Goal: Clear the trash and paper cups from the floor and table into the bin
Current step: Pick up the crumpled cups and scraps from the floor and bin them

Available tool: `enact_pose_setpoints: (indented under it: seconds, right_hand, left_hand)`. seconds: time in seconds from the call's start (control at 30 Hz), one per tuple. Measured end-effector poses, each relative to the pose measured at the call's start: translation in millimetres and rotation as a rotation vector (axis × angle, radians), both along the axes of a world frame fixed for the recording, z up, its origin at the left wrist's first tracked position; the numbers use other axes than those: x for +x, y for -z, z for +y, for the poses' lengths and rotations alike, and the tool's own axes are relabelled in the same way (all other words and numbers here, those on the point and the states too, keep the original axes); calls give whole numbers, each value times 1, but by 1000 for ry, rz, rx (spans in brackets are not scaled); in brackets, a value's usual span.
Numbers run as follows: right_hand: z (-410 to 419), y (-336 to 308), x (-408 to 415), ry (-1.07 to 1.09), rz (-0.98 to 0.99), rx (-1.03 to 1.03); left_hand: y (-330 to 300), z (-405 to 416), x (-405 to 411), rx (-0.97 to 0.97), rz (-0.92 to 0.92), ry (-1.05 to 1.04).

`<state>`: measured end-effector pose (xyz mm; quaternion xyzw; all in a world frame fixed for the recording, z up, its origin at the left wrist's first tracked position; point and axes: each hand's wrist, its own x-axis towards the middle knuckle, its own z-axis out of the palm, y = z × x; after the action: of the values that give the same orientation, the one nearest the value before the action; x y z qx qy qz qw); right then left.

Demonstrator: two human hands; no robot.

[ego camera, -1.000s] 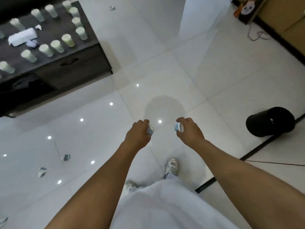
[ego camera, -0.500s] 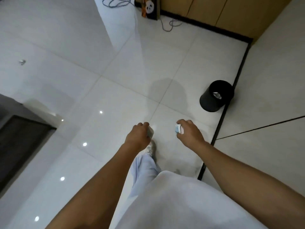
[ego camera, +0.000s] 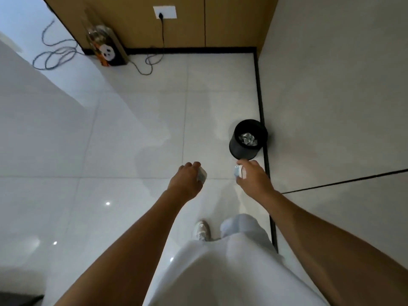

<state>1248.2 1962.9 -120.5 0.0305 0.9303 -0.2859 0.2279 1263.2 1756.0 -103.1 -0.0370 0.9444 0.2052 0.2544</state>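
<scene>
Hands both loaded, arms held out ahead at about the same height. Left hand (ego camera: 187, 181) curled round a small pale piece of trash (ego camera: 202, 174), only its edge showing past the fingers; what it is cannot be told. Right hand (ego camera: 254, 176) grips a second small piece (ego camera: 238, 172), white with a blue edge, poking out toward the left hand. Both held knuckles-up, likely so each can be let go by simply opening the fingers. Black bin (ego camera: 242, 150) stands upright on the white tiled floor (ego camera: 132, 129), against a dark floor strip (ego camera: 260, 89), crumpled silvery scraps (ego camera: 248, 139) already inside. Bin lies just ahead of the right hand, farther from the left. Judged: carrying step nearly done; neither piece is over the opening yet.
</scene>
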Motion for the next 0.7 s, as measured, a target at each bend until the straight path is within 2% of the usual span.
enact_pose_setpoints:
  seconds: [0.2,0.43,0.7]
  right_hand:
    - [43,25,-80,104,-68,13]
    - [91,52,-201,107,-135,33]
    - [125,95,-310,86,-185,62]
  left_hand:
    - [21,41,-104,13,-42,109]
    - [43,95,-227,12,-123,66]
    - [79,133,-337,41,-115,48]
